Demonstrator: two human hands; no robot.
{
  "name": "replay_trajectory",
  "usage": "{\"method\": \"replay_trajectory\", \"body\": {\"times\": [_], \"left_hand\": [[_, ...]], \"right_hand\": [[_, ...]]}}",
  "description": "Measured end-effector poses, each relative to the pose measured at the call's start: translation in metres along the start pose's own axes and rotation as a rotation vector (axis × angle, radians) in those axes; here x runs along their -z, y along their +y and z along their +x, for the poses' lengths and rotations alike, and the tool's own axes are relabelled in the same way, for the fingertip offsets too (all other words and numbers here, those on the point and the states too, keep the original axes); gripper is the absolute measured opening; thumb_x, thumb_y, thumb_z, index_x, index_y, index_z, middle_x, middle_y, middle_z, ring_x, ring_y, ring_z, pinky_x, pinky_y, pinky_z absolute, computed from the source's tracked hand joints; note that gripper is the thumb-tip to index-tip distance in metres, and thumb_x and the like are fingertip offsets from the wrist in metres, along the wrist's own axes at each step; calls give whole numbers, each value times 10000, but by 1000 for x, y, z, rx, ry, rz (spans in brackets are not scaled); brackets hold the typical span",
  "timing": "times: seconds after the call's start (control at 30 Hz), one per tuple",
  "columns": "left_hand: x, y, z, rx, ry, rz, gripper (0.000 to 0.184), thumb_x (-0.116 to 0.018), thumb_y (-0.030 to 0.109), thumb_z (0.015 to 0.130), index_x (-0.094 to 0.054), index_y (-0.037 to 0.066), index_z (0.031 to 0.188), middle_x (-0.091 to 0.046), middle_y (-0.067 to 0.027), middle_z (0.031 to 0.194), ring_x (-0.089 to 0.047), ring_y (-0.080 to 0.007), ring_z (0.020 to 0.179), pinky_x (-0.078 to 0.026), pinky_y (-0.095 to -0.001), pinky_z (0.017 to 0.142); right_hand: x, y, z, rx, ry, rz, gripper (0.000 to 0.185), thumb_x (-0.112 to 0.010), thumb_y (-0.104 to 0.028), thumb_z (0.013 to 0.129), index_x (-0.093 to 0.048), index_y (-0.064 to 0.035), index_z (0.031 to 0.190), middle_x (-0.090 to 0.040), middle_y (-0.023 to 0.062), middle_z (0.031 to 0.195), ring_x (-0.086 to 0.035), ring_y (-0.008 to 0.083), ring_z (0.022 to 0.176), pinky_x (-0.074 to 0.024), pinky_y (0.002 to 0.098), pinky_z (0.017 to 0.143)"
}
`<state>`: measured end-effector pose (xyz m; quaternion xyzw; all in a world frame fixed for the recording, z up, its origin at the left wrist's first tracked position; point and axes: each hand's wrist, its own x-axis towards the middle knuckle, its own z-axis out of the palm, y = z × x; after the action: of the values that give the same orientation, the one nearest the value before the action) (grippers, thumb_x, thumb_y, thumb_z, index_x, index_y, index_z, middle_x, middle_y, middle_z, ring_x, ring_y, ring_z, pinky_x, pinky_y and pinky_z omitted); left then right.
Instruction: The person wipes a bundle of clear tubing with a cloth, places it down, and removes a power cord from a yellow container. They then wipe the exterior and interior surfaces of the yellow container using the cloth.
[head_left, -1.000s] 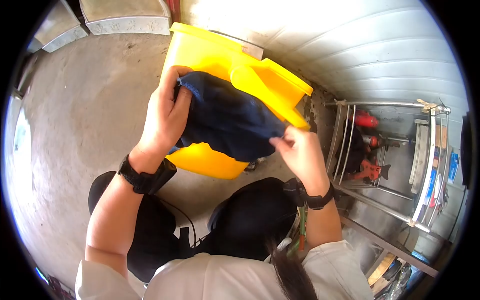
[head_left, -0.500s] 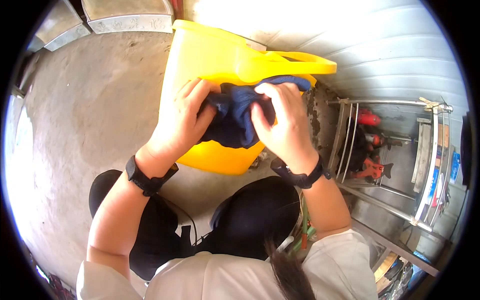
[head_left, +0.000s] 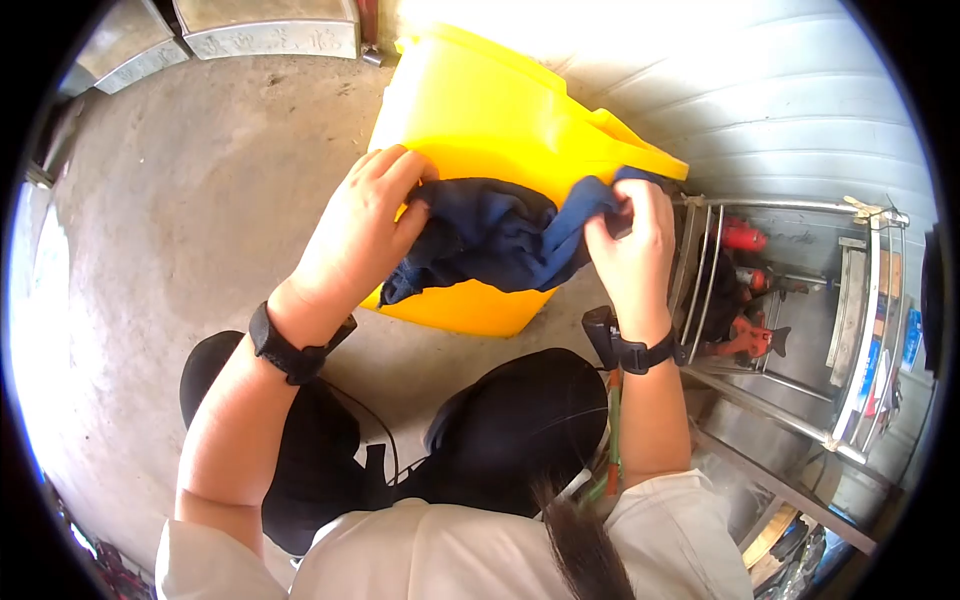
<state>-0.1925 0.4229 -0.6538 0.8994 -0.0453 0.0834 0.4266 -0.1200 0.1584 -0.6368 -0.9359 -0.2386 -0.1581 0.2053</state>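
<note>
A crumpled navy blue cloth (head_left: 490,235) is stretched between my two hands, over a large yellow plastic object (head_left: 465,110). My left hand (head_left: 375,205) pinches the cloth's left end between thumb and fingers. At the other end, my right hand (head_left: 635,225) grips a bunched fold, its fingers curled around it. The yellow object has smooth sides and a raised bar on the right; the cloth hides its middle, so its exact kind is unclear. Each wrist wears a black band.
A metal rack (head_left: 780,330) with red tools (head_left: 745,335) inside stands on the right, by the pale wall (head_left: 740,90). Metal-faced panels (head_left: 270,38) line the back left. Concrete floor (head_left: 210,190) spreads to the left. My black-clad knees are below the yellow object.
My right hand has moved right with its end of the cloth, spreading the cloth wider. My left hand keeps its hold. The yellow object has shifted right and tilted in view.
</note>
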Motion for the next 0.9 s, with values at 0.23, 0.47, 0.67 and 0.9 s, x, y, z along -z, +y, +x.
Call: {"method": "replay_trajectory", "body": {"times": [0.23,0.47,0.67,0.9], "left_hand": [[-3,-3,-2,-90,41,122,312,-549,-54,752,-550,-2,1060,-589,-182,996,-547,-374,1015,-459,-410,921],[22,-33,-3,97,103,43,269,-526,-49,745,-565,-12,1009,-608,-197,980,-563,-402,996,-462,-438,903],[23,-41,0,141,170,106,256,-469,-70,778,-576,2,999,-626,-200,984,-607,-390,953,-498,-404,832],[46,-83,5,316,447,231,205,-513,-5,809,-574,34,1000,-630,-194,1000,-592,-411,969,-494,-441,833]], "right_hand": [[-22,-75,23,566,-262,179,417,-559,39,775,-572,-41,1184,-516,188,1247,-507,359,1190,-381,460,1056],[-50,-98,33,600,-315,99,623,-537,37,765,-459,-4,1382,-398,188,1457,-380,346,1366,-266,460,1169],[-27,-85,4,642,-411,91,393,-539,-27,811,-574,68,1191,-534,203,1298,-464,341,1289,-347,442,1114],[-17,-66,-5,511,-297,-50,400,-617,-160,837,-572,84,1150,-505,246,1281,-491,398,1237,-384,475,1072]]}}
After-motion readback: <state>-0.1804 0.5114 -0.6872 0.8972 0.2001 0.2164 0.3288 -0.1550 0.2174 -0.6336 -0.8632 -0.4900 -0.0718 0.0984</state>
